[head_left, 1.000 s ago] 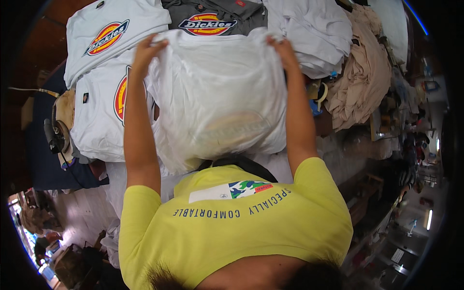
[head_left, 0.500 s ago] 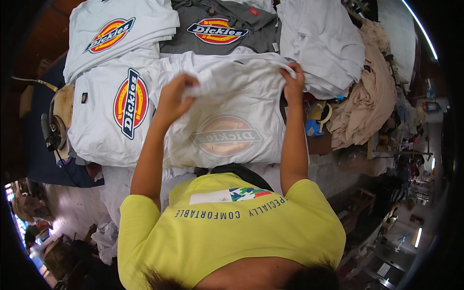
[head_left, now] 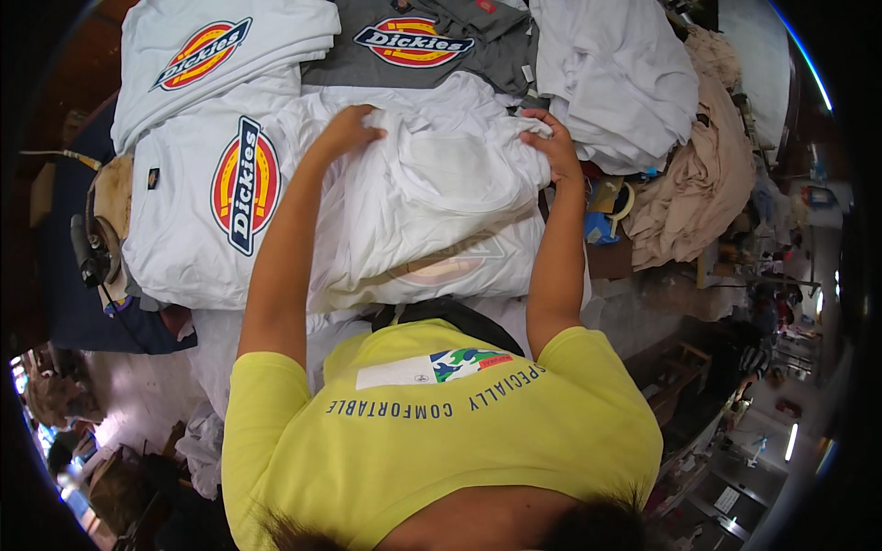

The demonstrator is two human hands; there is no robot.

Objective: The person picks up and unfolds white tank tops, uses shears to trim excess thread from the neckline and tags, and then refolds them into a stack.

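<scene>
A white T-shirt [head_left: 427, 220] lies rumpled on the work surface in front of me, its collar end toward the far side. Through the thin cloth near me, a printed oval emblem shows faintly reversed. My left hand [head_left: 349, 133] pinches the shirt at its far left shoulder, thumb and fingers closed on the fabric. At the far right shoulder, my right hand [head_left: 555, 151] grips the cloth between thumb and fingers. Just left of this shirt lies another white T-shirt [head_left: 179, 234] with a red, yellow and navy emblem facing up.
Folded white shirts [head_left: 276, 50] are stacked at the far left, beside a grey shirt [head_left: 404, 69]. White garments [head_left: 616, 83] and a beige cloth heap [head_left: 689, 207] pile up on the right, near a tape roll [head_left: 622, 202]. A dark corded tool [head_left: 87, 253] stands at the left edge.
The shirt's upper part has been laid down toward me, covering much of the reversed emblem. My left hand has moved slightly up and away; my right hand stays near the right shoulder.
</scene>
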